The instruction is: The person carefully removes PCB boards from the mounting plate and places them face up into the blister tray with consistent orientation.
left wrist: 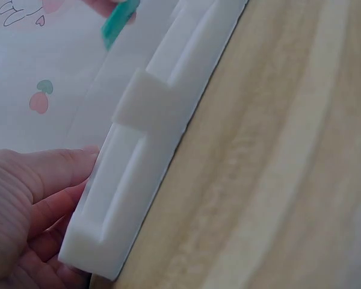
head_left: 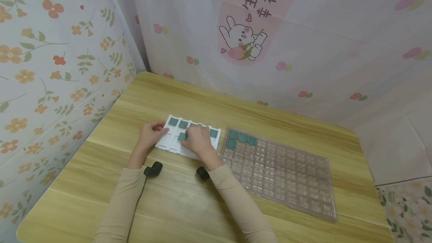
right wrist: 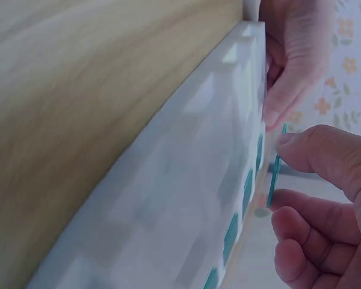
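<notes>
A white compartment tray (head_left: 165, 141) lies on the table, with several green square chips (head_left: 173, 122) along its far row. My left hand (head_left: 148, 136) grips the tray's left end; in the left wrist view the thumb rests at the tray's edge (left wrist: 138, 99), with the other fingers curled below it. Over the tray's middle, my right hand (head_left: 199, 141) pinches one thin green square chip (right wrist: 276, 174) by opposite edges between thumb and finger. That chip is held above the tray, tilted edge-on in the right wrist view. The right hand hides part of the far row.
Right of the white tray lies a large clear plastic tray (head_left: 287, 175) with a grid of small pockets; several green chips (head_left: 233, 134) sit in its far left corner. Patterned curtains (head_left: 189, 18) hang behind and left of the wooden table (head_left: 175, 205).
</notes>
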Tool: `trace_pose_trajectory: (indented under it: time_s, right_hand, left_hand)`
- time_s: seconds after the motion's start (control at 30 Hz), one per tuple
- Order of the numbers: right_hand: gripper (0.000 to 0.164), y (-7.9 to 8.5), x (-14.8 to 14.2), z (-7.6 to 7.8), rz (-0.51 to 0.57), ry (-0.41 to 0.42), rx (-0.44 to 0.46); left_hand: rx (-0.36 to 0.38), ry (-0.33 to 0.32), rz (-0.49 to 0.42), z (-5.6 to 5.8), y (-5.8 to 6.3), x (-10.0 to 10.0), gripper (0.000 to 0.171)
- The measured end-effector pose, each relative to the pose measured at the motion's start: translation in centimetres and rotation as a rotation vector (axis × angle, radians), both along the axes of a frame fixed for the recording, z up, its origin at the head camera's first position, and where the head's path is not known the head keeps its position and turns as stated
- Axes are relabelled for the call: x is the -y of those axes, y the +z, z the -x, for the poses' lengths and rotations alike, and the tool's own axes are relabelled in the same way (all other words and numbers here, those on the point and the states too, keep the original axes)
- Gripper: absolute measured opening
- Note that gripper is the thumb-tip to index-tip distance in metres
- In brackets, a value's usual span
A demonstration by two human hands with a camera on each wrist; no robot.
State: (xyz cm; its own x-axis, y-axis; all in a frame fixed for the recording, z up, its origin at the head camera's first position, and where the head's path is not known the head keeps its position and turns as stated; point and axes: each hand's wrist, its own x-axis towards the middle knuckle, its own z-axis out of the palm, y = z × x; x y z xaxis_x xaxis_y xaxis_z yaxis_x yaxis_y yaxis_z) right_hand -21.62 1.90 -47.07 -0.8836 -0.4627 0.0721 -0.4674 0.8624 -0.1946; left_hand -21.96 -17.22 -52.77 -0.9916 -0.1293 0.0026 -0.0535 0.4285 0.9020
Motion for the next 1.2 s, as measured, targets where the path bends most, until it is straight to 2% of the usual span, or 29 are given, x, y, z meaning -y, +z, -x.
trace_pose_trajectory:
  time_s: [0.7,1.2]
  right_hand:
    - [0.019,0.0,-3.0,0.4,0.048,-0.015,0.037]
    - [0.022,-0.1,-5.5,0.6,0.017,-0.05,0.02]
  left_hand:
    - [0.018,0.01,-0.015,-0.1,0.1,-0.1,0.035]
    - [0.022,0.014,-0.007,0.0,0.0,-0.1,0.034]
